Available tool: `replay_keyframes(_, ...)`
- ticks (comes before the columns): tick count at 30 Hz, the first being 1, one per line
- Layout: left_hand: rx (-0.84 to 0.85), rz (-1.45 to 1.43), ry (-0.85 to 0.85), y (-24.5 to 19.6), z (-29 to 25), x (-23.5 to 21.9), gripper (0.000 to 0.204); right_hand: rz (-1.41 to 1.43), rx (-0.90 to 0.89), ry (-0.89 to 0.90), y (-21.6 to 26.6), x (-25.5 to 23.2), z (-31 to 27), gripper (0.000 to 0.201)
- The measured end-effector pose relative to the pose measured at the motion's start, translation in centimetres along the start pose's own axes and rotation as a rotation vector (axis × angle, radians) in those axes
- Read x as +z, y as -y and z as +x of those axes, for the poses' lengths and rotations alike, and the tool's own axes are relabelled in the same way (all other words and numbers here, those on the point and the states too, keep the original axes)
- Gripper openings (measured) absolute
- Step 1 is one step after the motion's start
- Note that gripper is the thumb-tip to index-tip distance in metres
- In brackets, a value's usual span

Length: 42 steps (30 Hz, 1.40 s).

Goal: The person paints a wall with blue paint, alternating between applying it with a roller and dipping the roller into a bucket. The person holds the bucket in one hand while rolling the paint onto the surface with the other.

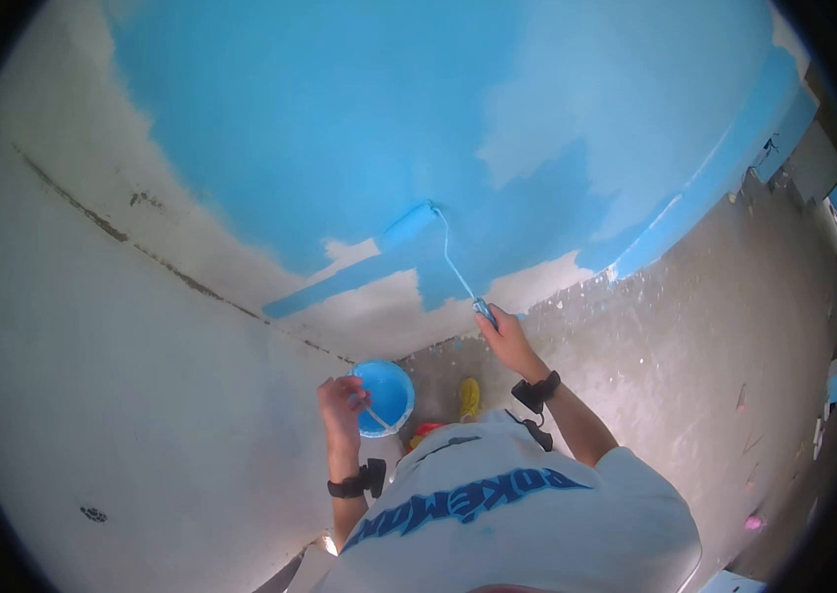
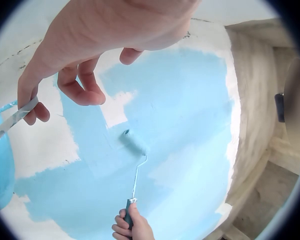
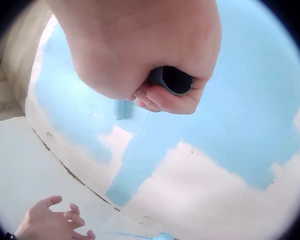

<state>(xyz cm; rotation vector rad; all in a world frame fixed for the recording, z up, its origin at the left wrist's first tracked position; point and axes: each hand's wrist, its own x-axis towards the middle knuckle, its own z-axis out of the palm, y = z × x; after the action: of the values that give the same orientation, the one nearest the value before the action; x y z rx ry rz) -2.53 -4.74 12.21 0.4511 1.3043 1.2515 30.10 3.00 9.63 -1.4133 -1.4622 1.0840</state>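
Observation:
My right hand (image 1: 507, 341) grips the dark handle (image 3: 171, 80) of a paint roller, its fingers wrapped round the grip. From there a thin bent wire frame (image 1: 451, 255) runs up to the blue-coated roller sleeve (image 1: 405, 227), which lies against the wall (image 1: 320, 119). Lower left, my left hand (image 1: 341, 400) holds up a bucket (image 1: 397, 381) by its pale band-like bail (image 2: 12, 121). One finger is hooked round the bail in the left wrist view, while the other fingers are loosely bent. Blue paint coats the bucket's inside.
Bare whitish patches (image 1: 379, 306) border the blue paint near the wall's foot. A pale side wall (image 1: 142, 395) stands close on the left. Paint-specked grey floor (image 1: 675, 346) stretches right, and a yellow shoe (image 1: 469, 397) shows below the roller.

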Motion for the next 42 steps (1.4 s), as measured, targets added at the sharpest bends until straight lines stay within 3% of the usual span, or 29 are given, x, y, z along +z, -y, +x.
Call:
replay_keyframes(5,0.007,-0.005,-0.01,0.0,-0.2,0.1,0.052,0.004,0.004,-0.028,-6.9,1.8,0.6,0.029)
replay_keyframes(14,0.017,0.002,-0.024,0.3,-0.4,-0.3,0.053,-0.076,0.062,-0.074,-10.9,1.4,-1.5,0.032)
replay_keyframes(18,0.014,0.012,-0.015,0.1,-0.6,-0.2,0.051,-0.161,0.052,-0.073,-10.6,-0.1,-2.0,0.033)
replay_keyframes(21,0.006,-0.017,-0.008,0.1,-0.6,-0.4,0.048,-0.285,0.028,-0.09,-7.0,-2.6,-2.8,0.033)
replay_keyframes(27,0.035,-0.015,-0.031,0.5,-0.6,-0.4,0.049,-0.43,-0.038,-0.046,-7.3,-4.4,-3.2,0.031)
replay_keyframes(34,0.043,-0.03,-0.083,0.6,-1.2,-0.6,0.051,-0.37,-0.033,0.026,-5.6,-1.2,-0.6,0.028)
replay_keyframes(36,0.065,0.003,-0.047,0.5,-1.5,-0.8,0.052,-0.43,-0.111,0.008,-6.3,0.0,0.0,0.027)
replay_keyframes(42,0.097,0.049,-0.05,0.0,-2.1,-0.8,0.053,-0.302,-0.125,0.047,-0.6,4.0,0.4,0.028)
